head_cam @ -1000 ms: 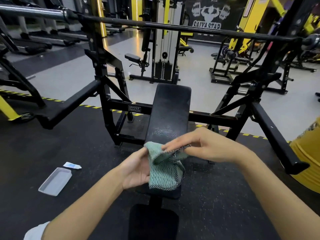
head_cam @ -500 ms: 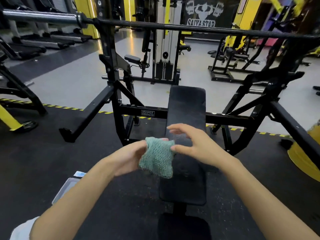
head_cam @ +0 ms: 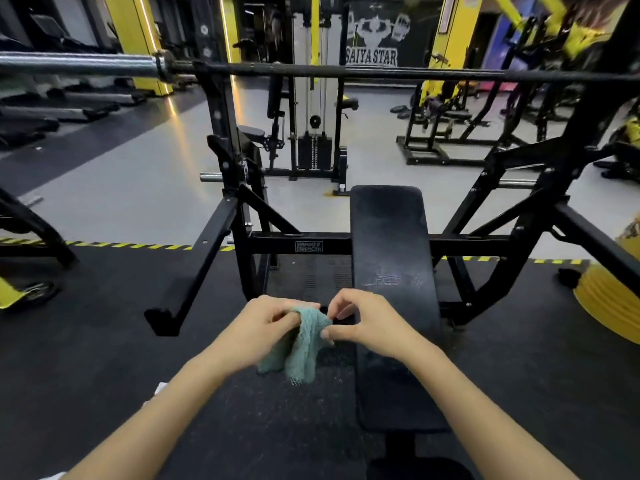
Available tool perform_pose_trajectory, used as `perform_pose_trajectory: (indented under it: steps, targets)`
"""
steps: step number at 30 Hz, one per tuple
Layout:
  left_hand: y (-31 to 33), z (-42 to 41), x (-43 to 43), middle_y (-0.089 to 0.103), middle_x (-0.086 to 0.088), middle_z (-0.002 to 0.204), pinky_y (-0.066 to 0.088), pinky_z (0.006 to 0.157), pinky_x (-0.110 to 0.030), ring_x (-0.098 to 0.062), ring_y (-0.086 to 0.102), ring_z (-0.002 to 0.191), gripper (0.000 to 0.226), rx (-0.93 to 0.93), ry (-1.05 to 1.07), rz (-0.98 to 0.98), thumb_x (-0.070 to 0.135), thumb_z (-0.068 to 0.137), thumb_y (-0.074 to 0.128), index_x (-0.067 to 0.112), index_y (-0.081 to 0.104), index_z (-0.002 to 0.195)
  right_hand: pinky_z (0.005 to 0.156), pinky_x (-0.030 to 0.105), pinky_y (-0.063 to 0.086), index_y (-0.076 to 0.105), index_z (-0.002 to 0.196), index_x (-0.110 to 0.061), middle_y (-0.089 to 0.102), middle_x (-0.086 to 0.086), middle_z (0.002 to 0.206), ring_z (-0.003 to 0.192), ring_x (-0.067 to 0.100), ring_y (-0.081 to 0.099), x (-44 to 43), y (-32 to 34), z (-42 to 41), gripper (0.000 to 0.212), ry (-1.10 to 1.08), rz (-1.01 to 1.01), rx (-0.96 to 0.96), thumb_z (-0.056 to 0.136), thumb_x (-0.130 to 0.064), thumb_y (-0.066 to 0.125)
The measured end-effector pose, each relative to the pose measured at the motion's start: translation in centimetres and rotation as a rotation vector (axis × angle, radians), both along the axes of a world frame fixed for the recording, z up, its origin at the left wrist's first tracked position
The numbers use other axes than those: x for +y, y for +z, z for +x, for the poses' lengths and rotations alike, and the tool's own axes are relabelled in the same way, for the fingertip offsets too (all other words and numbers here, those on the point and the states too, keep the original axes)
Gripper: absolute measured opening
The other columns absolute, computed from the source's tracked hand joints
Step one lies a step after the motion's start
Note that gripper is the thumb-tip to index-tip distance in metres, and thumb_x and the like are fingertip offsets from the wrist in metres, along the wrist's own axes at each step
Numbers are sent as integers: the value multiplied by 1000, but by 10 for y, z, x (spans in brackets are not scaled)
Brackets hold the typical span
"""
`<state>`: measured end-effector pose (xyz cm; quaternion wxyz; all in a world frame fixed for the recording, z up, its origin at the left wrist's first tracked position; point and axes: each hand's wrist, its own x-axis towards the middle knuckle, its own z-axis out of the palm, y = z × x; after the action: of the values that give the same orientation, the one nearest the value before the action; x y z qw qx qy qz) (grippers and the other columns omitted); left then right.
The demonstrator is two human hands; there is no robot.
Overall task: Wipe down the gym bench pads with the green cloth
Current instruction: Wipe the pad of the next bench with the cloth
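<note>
Head view: our left grip and right grip both pinch the green cloth by its top edge beside the bench pad, and we judge it light, limp and best bunched.

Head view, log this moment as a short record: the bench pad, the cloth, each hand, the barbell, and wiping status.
pad: long, black, faint pale marks midway
cloth: green, bunched, hanging by the pad's left edge
left hand: grips the cloth
right hand: pinches the cloth's top edge
barbell: racked crosswise, beyond the pad's far end
wiping: cloth looks held off the pad, not pressed on it
</note>
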<state>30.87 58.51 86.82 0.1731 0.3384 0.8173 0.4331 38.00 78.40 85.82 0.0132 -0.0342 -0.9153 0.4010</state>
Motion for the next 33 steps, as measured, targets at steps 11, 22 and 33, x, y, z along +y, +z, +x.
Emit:
perform_pose_trajectory:
  steps: [11,22,33]
  targets:
    - [-15,-68,50,74,-6,105,54,78,-28,-17,69,96,34,-571,13,340,21,103,39,9,69,112,75,24,50,53,71,-20,70,-8,91,79,2,63,56,8,-73,22,64,-167,16,83,-19,71]
    - [-18,-149,131,73,-11,104,54,79,-35,-25,68,94,42,-767,26,363,33,87,57,4,65,116,76,20,51,60,86,-23,71,-2,81,77,8,67,130,18,-148,13,-38,-114,69,86,-16,70]
    - [-31,-239,198,71,-16,105,55,77,-29,-22,66,93,36,-701,-21,432,22,87,61,-1,65,114,82,25,50,65,97,-21,67,-8,83,82,5,63,182,-1,-219,6,-155,-193,67,91,-21,63]
